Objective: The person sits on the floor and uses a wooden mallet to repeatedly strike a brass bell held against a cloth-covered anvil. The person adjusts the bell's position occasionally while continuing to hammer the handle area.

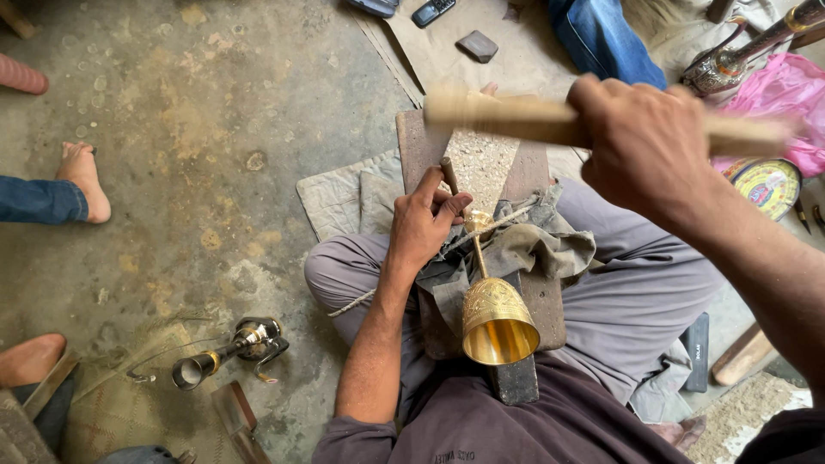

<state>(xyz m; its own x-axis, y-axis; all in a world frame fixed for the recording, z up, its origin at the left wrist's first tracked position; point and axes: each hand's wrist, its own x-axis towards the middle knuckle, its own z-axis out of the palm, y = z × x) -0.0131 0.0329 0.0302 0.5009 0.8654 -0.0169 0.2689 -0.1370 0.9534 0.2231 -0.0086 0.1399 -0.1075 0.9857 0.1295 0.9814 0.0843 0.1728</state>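
Stained concrete floor; left fingers pinching chisel, right hand gripping seemingly wooden mallet.

Stained, dusty concrete floor under daylight.

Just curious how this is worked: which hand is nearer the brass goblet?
Left. The left hand rests by the stem of the goblet; the right hand is raised above, gripping a wooden stick.

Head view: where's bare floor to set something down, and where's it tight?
Free: concrete floor between the bare foot, the folded cloth pad and the metal vessel lying on the floor. Crowded: the lap, with brass goblet, wooden board and rag; top right, around the pink bag.
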